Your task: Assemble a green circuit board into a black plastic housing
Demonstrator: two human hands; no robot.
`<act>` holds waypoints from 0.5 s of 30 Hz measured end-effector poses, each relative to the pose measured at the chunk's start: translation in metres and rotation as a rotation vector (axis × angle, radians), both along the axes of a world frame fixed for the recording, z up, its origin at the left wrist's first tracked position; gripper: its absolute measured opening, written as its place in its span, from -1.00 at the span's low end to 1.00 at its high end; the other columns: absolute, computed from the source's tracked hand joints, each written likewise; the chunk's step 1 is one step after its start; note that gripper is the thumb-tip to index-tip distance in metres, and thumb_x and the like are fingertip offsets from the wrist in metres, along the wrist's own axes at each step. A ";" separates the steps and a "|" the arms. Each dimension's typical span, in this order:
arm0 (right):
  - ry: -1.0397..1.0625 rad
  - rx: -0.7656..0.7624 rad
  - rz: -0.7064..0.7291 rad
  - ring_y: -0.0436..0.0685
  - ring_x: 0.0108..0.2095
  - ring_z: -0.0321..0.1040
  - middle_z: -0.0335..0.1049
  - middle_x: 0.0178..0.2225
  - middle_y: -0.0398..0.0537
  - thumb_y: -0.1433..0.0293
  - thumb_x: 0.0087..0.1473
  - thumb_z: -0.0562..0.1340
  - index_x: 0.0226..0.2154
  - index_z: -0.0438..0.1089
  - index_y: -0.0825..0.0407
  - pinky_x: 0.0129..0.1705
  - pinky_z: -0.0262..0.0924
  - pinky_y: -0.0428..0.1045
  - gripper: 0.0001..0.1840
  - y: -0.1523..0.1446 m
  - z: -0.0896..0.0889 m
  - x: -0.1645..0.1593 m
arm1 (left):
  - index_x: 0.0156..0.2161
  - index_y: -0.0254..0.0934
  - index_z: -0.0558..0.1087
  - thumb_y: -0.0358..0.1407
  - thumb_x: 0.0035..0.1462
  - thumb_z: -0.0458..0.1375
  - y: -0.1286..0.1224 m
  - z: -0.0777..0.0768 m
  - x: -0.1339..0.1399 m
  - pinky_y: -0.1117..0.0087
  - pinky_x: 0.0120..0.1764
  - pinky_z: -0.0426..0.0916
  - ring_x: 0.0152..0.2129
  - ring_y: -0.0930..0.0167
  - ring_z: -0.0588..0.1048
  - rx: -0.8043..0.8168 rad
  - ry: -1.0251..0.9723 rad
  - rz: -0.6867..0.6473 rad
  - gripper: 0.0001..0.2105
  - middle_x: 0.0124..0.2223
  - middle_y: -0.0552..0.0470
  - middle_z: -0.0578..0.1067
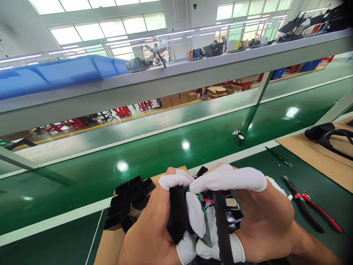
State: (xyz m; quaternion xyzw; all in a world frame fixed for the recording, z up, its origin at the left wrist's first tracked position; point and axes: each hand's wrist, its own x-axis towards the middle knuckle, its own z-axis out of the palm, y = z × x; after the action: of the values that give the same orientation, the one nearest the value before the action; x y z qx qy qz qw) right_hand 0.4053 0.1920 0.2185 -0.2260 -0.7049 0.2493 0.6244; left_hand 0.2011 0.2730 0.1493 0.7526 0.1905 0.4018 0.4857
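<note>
Both hands are meeting low in the centre of the view, just above the near edge of the workbench. The left hand (150, 228), wearing white finger cots, is closing around a black plastic housing part (178, 217), thumb on top and fingers curled beneath. The right hand (259, 217), likewise capped in white, is pinching the other side of the same small assembly (217, 217), its forefinger lying flat across the top. Between the two, a green circuit board (205, 224) with thin red wires (209, 201) is showing through the gap.

The assembly is looking light and rigid, but the board and wires are probably fragile; it seems best gripped by the black plastic shell and the board's edges, never by the wires or the component faces. The smooth plastic may be slippery under the cots.

Just behind the left hand, a tray of black moulded parts (129, 202) is sitting on a cardboard sheet (110, 246). To the right, red-handled cutters (311, 208) are lying on the green mat, with a thin black tool (278, 157) beyond them. Farther right, a black curved frame part (328, 136) is resting on another piece of cardboard (317, 158). A glossy green conveyor belt (165, 151) is running across the middle, and a blue bin (60, 73) is standing on the overhead shelf (193, 77).
</note>
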 end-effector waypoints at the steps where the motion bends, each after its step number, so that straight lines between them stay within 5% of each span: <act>1: 0.001 0.002 -0.002 0.51 0.20 0.57 0.66 0.13 0.06 0.05 -0.32 0.79 0.26 0.52 -0.23 0.17 0.64 0.33 0.07 0.000 0.001 -0.001 | -0.25 -0.15 0.58 0.32 0.14 0.39 0.005 -0.002 0.001 -0.11 -0.23 0.70 -0.31 0.04 0.64 -0.006 0.007 -0.006 -0.47 -0.35 -0.09 0.51; 3: 0.002 0.001 -0.008 0.51 0.20 0.57 0.66 0.13 0.05 0.07 -0.32 0.79 0.26 0.52 -0.24 0.16 0.64 0.32 0.07 0.000 -0.001 0.000 | -0.21 -0.16 0.59 0.28 0.20 0.36 0.003 -0.003 0.000 -0.13 -0.19 0.70 -0.27 0.03 0.65 -0.008 0.012 0.009 -0.49 -0.32 -0.11 0.52; 8: 0.006 0.034 0.008 0.40 0.02 0.67 0.70 0.04 -0.03 0.30 -0.24 0.78 0.33 0.45 -0.29 -0.08 0.71 0.17 0.10 -0.005 -0.028 0.012 | 0.27 -0.02 0.46 0.08 0.06 0.52 -0.044 0.011 -0.013 -0.28 0.23 0.56 0.15 -0.17 0.59 0.124 0.006 0.114 -0.29 0.19 -0.20 0.55; 12: 0.029 0.112 0.102 0.24 -0.19 0.70 0.71 -0.07 -0.08 0.49 -0.17 0.73 0.40 0.38 -0.25 -0.30 0.65 0.03 0.14 -0.004 -0.038 0.018 | 0.31 0.07 0.42 0.02 0.09 0.46 -0.057 0.019 -0.013 -0.33 0.30 0.50 0.19 -0.21 0.57 0.185 0.000 0.102 -0.31 0.23 -0.17 0.51; 15: 0.029 0.117 0.129 0.22 -0.21 0.70 0.72 -0.06 -0.08 0.52 -0.16 0.72 0.42 0.37 -0.23 -0.25 0.67 0.03 0.16 -0.002 -0.035 0.018 | 0.35 0.08 0.38 0.00 0.12 0.43 -0.053 0.018 -0.012 -0.27 0.32 0.48 0.20 -0.18 0.56 0.209 0.021 0.099 -0.29 0.25 -0.15 0.49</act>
State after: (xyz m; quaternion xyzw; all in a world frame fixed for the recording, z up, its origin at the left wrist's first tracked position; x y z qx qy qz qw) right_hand 0.4235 0.1897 0.1831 -0.1397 -0.7224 0.2503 0.6293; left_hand 0.1892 0.2197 0.1678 0.7929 0.1899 0.4349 0.3822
